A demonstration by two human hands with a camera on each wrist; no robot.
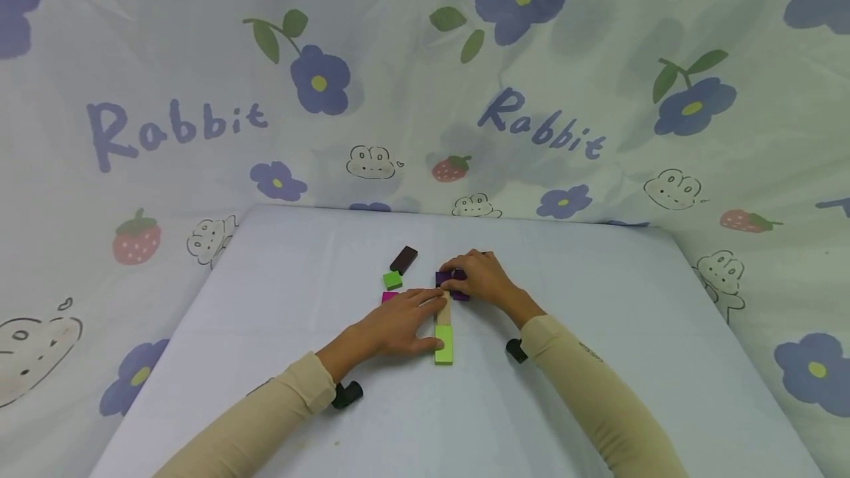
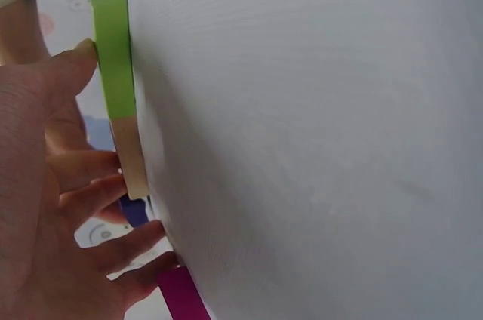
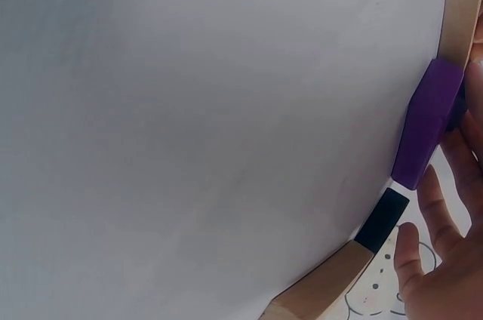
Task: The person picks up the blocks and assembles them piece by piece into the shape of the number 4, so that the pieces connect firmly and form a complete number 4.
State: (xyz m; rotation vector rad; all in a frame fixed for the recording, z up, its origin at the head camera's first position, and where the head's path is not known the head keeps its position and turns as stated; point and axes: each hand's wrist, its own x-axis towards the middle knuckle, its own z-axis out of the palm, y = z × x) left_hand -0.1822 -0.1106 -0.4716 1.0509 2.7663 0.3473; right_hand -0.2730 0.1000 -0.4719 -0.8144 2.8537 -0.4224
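Note:
Lying spread over a row of blocks, my left hand (image 1: 401, 321) has its thumb against a lime green block (image 1: 443, 345) and two fingertips on the plain wooden block (image 1: 443, 310) joined end to end with it. Its other fingers reach down near a magenta block (image 2: 183, 294). At the row's far end my right hand (image 1: 487, 277) pinches a purple block (image 1: 460, 294) between thumb and fingers; its grip is partly hidden. A darker purple-blue block (image 1: 440, 278) stands against the purple one, left of the right fingertips.
Left of the row lie a small green block (image 1: 392, 281) and a dark brown block (image 1: 403, 260). Beyond the right hand, a dark block (image 3: 381, 220) and a wooden block (image 3: 321, 282) rest on the white tabletop (image 1: 584, 360). A printed curtain (image 1: 412, 124) hangs behind.

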